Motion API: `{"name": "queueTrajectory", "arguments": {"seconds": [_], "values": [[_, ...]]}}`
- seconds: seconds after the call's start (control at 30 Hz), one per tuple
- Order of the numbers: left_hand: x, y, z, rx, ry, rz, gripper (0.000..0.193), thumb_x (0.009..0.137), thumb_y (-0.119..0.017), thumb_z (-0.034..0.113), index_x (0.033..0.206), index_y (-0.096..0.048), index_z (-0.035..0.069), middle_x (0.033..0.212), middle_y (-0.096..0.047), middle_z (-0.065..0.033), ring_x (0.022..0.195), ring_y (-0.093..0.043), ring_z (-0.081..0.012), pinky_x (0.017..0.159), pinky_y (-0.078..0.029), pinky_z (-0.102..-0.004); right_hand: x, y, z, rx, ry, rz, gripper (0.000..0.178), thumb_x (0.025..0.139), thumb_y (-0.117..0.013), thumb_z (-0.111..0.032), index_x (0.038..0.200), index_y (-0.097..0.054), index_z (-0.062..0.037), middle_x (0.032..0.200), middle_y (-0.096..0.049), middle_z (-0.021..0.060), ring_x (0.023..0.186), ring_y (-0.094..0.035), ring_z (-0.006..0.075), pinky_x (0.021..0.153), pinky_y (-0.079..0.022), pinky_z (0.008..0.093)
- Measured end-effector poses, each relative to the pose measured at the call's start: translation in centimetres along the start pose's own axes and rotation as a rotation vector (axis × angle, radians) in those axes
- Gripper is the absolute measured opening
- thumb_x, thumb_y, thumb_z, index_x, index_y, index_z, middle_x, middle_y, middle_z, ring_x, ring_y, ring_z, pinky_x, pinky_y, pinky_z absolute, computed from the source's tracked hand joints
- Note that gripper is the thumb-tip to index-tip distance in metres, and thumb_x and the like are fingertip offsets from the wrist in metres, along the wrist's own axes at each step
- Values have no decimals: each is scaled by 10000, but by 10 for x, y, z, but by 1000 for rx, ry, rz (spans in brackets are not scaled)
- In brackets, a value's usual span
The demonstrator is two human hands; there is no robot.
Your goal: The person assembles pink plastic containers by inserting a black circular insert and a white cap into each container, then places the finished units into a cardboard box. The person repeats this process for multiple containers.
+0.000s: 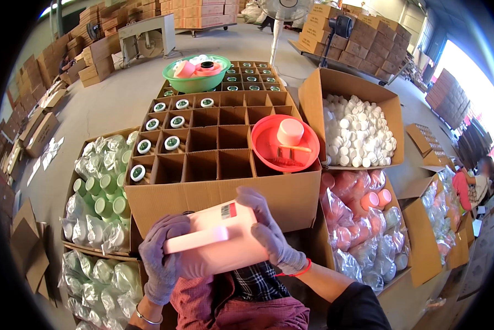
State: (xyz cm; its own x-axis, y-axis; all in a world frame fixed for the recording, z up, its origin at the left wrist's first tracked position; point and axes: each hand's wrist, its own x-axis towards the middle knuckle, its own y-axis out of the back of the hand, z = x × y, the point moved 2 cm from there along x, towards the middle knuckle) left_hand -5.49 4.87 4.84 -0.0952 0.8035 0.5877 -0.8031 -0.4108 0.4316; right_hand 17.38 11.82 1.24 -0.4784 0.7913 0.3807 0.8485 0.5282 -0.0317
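Observation:
Between my two grey-gloved hands, a pale pink jug lies tilted on its side in front of my body. Its handle faces up, and a small red, white and dark label sits near one end. My left hand grips the end at the left, fingers curled near the handle. At the other end, my right hand is wrapped over the rim or base. Just beyond stands a divided carton, with white-and-green round tops in several cells at its left. A red basin holding a pink cup rests on its right corner.
A box of white caps stands at the right, above bagged pink vessels. Bagged green vessels fill cartons at the left. Behind are a green basin, a fan and stacked cartons. Another person is at far right.

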Motion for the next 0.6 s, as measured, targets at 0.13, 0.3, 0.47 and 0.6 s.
{"name": "queueTrajectory", "arguments": {"seconds": [0.13,0.3,0.47,0.6], "values": [[5,18,-25,-18,165,-50,247,841,-588,131,947,-672,-75,966,-697,-204,981,-675,-357,931,-500,-413,41,41,11,-159,-293,-64,395,949,-581,-206,1292,-563,-10,1290,-589,121,1231,-549,214,1030,-428,340],[-20,32,-81,-322,533,34,377,993,-534,252,1165,-634,-68,1100,-678,-175,1024,-631,-210,906,-495,-332,115,201,78,-1466,-362,-32,296,811,-674,-323,969,-667,-73,950,-674,151,1008,-644,339,780,-538,491],[-3,27,-88,-224,582,-85,327,966,-561,221,1063,-688,-64,951,-717,-144,881,-643,-158,802,-517,-306,134,226,115,-1651,-445,-362,327,799,-600,-310,1006,-687,-73,992,-687,194,1003,-670,360,893,-540,524],[-23,36,-126,-280,583,-149,275,962,-553,179,1104,-669,-27,1026,-703,-102,930,-653,-164,829,-529,-317,144,229,95,-1605,-305,-130,330,746,-584,-293,896,-699,-22,963,-684,268,887,-682,400,784,-553,486]]}}
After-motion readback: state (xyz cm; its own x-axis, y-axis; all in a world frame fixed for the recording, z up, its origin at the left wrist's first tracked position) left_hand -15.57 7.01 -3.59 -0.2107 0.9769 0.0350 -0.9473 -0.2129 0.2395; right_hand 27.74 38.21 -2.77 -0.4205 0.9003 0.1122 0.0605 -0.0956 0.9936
